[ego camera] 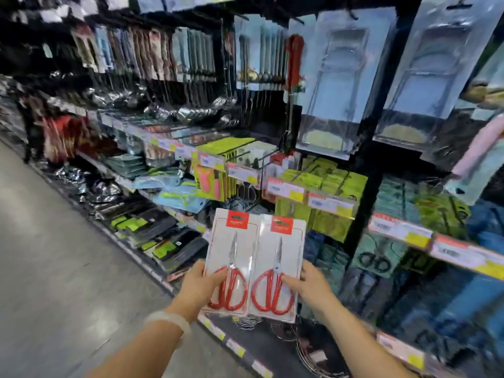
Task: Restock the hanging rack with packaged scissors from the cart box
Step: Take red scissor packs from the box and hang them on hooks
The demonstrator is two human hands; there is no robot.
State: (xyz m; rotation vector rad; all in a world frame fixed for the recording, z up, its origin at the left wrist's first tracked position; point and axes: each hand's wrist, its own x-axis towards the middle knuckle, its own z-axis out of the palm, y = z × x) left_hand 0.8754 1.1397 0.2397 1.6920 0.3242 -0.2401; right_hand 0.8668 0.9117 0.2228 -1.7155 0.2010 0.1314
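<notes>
Two scissor packs held side by side, upright, in front of the shelves. Left pack point(231, 257): white card, clear blister, red label at top, red-handled scissors with steel blades pointing up. Right pack point(278, 266): same look, its left edge touching or slightly overlapping the left pack. Left hand point(200, 285) grips the left pack's lower left edge, thumb across the red handle, other fingers hidden behind the card. Right hand point(306, 286) pinches the right pack's lower right edge, thumb on the handle loop, fingers curled behind. A pale wristband point(170, 321) sits on the left wrist. Behind: blurred hanging goods, green packs point(331, 186), price tags point(285, 188) along shelf edges. Grey floor point(54, 255) at left.
</notes>
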